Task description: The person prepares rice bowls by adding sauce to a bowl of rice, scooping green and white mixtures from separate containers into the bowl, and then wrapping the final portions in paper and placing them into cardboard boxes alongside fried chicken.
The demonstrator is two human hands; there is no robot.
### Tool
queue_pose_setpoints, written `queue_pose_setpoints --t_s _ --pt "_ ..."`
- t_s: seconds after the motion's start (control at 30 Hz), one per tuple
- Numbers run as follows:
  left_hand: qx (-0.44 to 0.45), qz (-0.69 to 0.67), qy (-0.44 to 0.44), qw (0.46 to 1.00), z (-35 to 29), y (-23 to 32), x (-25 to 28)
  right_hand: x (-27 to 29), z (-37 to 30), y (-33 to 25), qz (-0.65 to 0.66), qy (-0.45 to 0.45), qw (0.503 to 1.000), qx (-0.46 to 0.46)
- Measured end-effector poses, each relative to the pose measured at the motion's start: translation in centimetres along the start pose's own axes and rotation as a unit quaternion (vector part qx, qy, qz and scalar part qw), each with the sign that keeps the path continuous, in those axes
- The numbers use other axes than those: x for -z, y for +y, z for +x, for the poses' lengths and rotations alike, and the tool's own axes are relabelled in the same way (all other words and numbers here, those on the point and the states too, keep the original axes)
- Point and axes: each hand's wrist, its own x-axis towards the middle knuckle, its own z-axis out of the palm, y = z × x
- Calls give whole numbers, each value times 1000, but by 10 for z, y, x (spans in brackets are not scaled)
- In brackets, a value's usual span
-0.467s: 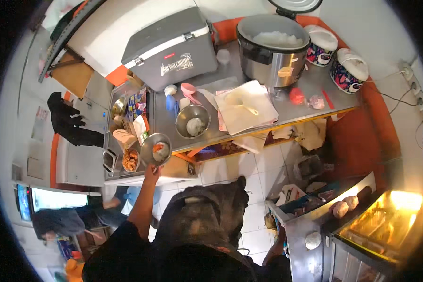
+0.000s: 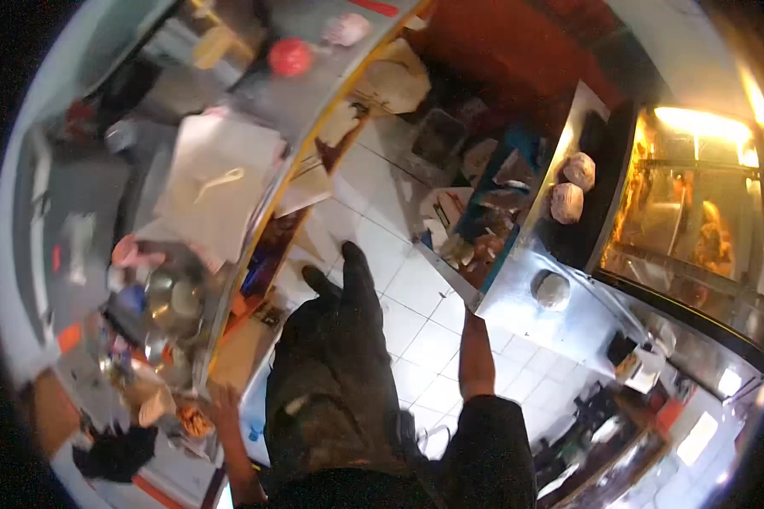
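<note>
My left hand (image 2: 223,400) is blurred at the edge of the long counter, near a steel bowl (image 2: 168,360) with something orange in it. Its fingers are smeared, so I cannot tell whether they touch the bowl. My right hand (image 2: 475,326) is at the near corner of an open metal bin or drawer (image 2: 518,293), its fingers hidden by the edge. Packets and other small items (image 2: 488,246) lie inside. A second steel bowl (image 2: 176,297) stands beyond the first, and fried food (image 2: 195,420) sits near my left hand.
Sheets of paper (image 2: 221,191) with a pale ladle on top lie on the counter. Two round wrapped bundles (image 2: 573,187) rest beside a lit glass display case (image 2: 688,204). A round pale item (image 2: 553,290) lies on the steel top. White floor tiles (image 2: 416,331) show between the counters.
My view has swung to the right, bringing the display case and bin nearer the middle. My left hand, earlier at the bowl's rim, is now blurred beside the counter.
</note>
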Motion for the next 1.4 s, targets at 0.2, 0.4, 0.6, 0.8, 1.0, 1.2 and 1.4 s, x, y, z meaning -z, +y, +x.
queue_pose_setpoints --t_s 0.2,0.4,0.6,0.8,1.0,1.2,1.4 --pt "233 592 -162 755 118 -247 -280 -13 35 28 -62 92 993 31" --pt "104 586 -465 655 313 -612 -293 -14 52 31 -81 106 988 74" --pt "112 575 -363 725 281 -669 -311 -7 40 29 -42 58 997 35" --pt "408 340 -175 829 266 -648 -366 6 13 49 -35 34 999 23" --pt "429 117 -118 888 278 -612 -373 6 -7 55 -25 12 998 56" --pt "-53 437 -229 868 263 -480 -336 0 -97 67 24 -63 996 51" --pt "60 407 -97 906 124 -336 -275 78 -165 -40 299 -320 894 95"
